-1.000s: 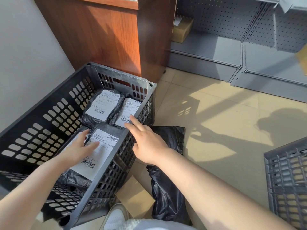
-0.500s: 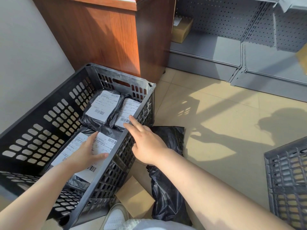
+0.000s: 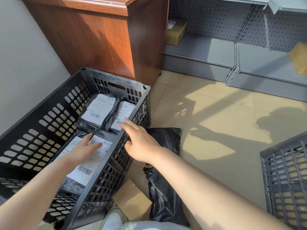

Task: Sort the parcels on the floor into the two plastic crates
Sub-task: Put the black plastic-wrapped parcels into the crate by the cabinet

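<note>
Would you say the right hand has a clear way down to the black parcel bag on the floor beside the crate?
Probably yes: the right hand hovers right above the black parcel bag, holding nothing, with only the black crate wall alongside.

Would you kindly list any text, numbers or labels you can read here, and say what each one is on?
No text can be read.
White label on the far-left parcel in the black crate: barcodes and printed lines, too small and blurred.
Label on the far-right parcel: barcode visible, text blurred.
Labels on the near parcel under the left hand: barcodes, text unreadable.
Black bag and cardboard box on the floor: no visible text.
</note>
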`<state>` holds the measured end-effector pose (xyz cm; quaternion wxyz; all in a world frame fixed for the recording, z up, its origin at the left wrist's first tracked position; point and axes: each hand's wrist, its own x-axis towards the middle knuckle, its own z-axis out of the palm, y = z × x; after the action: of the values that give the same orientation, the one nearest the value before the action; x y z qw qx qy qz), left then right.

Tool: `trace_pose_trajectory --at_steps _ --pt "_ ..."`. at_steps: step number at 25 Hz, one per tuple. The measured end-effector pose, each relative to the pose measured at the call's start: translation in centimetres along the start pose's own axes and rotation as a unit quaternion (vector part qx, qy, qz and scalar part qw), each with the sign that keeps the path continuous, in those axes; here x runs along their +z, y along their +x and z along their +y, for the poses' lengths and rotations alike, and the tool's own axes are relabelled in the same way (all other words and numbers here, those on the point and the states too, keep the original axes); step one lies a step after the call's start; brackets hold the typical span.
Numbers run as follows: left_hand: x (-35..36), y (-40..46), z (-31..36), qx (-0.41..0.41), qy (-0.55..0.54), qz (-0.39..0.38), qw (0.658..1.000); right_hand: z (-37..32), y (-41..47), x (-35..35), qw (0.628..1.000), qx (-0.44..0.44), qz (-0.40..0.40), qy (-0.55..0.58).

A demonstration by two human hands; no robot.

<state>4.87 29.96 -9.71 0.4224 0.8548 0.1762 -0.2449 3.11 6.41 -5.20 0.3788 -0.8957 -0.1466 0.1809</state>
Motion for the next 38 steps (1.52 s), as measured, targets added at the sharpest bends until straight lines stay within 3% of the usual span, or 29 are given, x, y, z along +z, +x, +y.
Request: trace_pose_trajectory --at_steps 9,13,17,20,24,30,34,38 --pt "2.9 -4.7 9.7 0.198 -0.055 0.026 0.978 2.0 -0.3 -3.4 0.996 0.064 0.057 0.039" --pt "6.8 -4.3 12.5 0.264 -0.012 0.014 0.964 4.5 -0.5 -5.2 0.988 0.116 0.085 0.056" --pt "10.5 -3.1 12.9 0.323 0.059 0.048 0.943 9.1 -0.9 -4.1 0.972 0.223 0.035 0.069" --pt "13.6 -2.6 12.3 0.354 0.109 0.024 0.929 12.9 -1.4 -2.4 0.953 0.296 -0.008 0.069" --pt "17.4 -0.7 9.3 0.293 0.147 -0.051 0.943 16.9 -3.0 -0.1 0.926 0.359 -0.118 0.017" --pt "21.1 1.9 3.8 0.067 0.181 -0.163 0.968 20.8 -4.9 0.3 0.894 0.409 -0.185 0.004" --pt "22.8 2.8 1.2 0.015 0.224 -0.179 0.958 22.6 -5.5 -0.6 0.889 0.416 -0.187 0.038" --pt "23.9 3.1 -0.1 0.019 0.282 -0.171 0.944 24.2 -5.3 -0.1 0.874 0.430 -0.211 0.081"
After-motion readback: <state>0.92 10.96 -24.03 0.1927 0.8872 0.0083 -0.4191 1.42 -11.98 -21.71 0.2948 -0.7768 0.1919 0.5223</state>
